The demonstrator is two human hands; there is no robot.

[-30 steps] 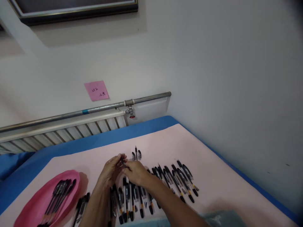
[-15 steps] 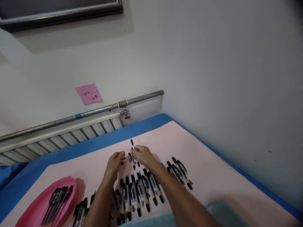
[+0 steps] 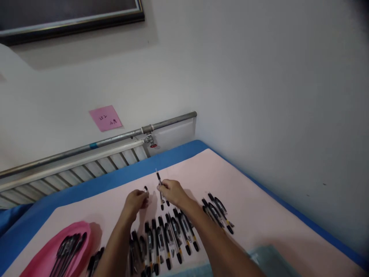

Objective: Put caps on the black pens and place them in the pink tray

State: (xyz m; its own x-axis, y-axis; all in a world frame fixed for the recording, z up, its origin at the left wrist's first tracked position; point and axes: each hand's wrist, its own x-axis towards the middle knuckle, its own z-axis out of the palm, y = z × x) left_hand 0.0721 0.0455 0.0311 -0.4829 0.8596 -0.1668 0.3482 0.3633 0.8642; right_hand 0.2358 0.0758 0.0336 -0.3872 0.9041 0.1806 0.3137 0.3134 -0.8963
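My right hand (image 3: pixel 173 191) pinches an uncapped pen (image 3: pixel 158 176), its black grip and tip pointing up and away from me. To its left, my left hand (image 3: pixel 136 201) is closed on a small black pen cap (image 3: pixel 146 189), which sticks up past the fingertips. Just below the right hand, pen parts (image 3: pixel 162 203) lie on the pink sheet; the hand partly covers them. Nearer to me, a row of clear-barrelled pens with black caps (image 3: pixel 160 234) spreads between my forearms. Another group of pens (image 3: pixel 217 209) lies right of my right forearm.
A pink oval dish (image 3: pixel 37 258) at the lower left holds several black pen parts (image 3: pixel 69 248). More pens (image 3: pixel 95 259) lie beside it, partly behind my left forearm. A bluish plastic bag (image 3: pixel 269 259) rests at the front. Wall and radiator (image 3: pixel 95 168) border the table.
My left hand has closed on the pen cap and drawn it left, away from the right hand. The right hand still holds its pen. The view has shifted slightly.
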